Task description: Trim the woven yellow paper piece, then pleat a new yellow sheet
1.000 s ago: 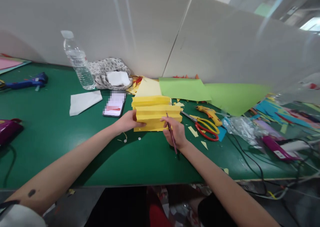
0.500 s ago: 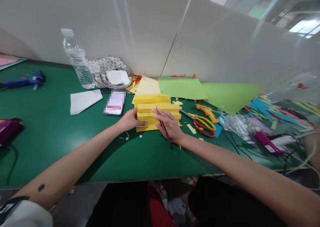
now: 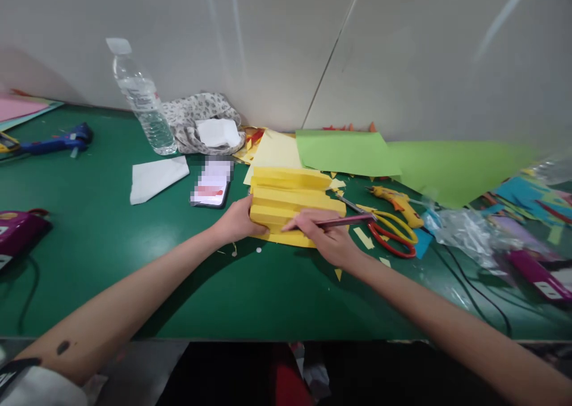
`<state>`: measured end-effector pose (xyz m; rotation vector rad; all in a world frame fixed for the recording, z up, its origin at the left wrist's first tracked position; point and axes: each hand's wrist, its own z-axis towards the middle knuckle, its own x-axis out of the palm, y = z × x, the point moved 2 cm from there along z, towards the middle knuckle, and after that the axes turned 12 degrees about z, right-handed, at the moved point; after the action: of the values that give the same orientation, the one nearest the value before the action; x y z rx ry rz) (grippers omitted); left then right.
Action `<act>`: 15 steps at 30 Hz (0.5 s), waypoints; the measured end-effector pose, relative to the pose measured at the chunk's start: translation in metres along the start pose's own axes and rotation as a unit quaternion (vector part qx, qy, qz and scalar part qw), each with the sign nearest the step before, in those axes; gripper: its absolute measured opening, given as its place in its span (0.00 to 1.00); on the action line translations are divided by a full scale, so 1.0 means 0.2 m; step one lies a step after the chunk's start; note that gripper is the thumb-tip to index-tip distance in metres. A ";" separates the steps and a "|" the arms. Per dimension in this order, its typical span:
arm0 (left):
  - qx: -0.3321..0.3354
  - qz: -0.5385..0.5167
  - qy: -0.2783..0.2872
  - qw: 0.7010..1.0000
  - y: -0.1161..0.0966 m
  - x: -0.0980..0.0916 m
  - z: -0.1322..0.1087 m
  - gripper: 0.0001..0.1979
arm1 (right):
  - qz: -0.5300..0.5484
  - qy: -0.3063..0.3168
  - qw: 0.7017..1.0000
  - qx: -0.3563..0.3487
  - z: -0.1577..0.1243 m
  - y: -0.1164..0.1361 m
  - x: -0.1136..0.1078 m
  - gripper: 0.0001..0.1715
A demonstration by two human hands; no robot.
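Observation:
A sheet of yellow paper folded into ridges [image 3: 292, 198] lies on the green table in front of me. My left hand [image 3: 239, 219] is closed on its lower left edge, the thumb lying over the bottom fold. In a writing grip, my right hand [image 3: 328, 237] holds a slim dark purple pen [image 3: 346, 220]. The pen's tip is by the lowest folds, and its back end points right, over the scissors. Whether the tip touches the paper I cannot tell. Scissors with red and yellow handles [image 3: 393, 234] lie just right of the paper.
Behind the paper are green sheets [image 3: 346, 152] and a cream sheet [image 3: 279, 149]. A yellow glue gun [image 3: 397, 204] and clear plastic [image 3: 469, 233] lie to the right. At left stand a water bottle [image 3: 147, 105], a phone [image 3: 213, 182] and a white tissue [image 3: 158, 179].
My right hand has turned the pen from pointing away from me to lying nearly sideways, its tip by the lower folds. My left hand keeps its hold. The view has shifted slightly.

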<state>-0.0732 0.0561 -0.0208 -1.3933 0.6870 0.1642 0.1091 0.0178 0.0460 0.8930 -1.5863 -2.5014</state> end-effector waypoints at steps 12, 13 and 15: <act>-0.020 -0.005 0.049 0.999 -0.05 0.01 -0.01 0.26 | 0.226 -0.097 0.951 0.185 -0.01 -0.27 -0.07 0.15; -0.025 -0.008 0.047 0.999 -0.05 0.01 -0.01 0.26 | 0.231 -0.096 0.950 0.186 -0.01 -0.27 -0.07 0.14; -0.039 -0.009 0.035 0.999 -0.05 0.01 -0.01 0.26 | 0.245 -0.089 0.947 0.187 -0.02 -0.26 -0.08 0.13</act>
<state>-0.0667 0.0512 -0.0130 -1.4843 0.7320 0.1298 0.1371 0.0446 0.0070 0.2352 -2.0720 -2.0136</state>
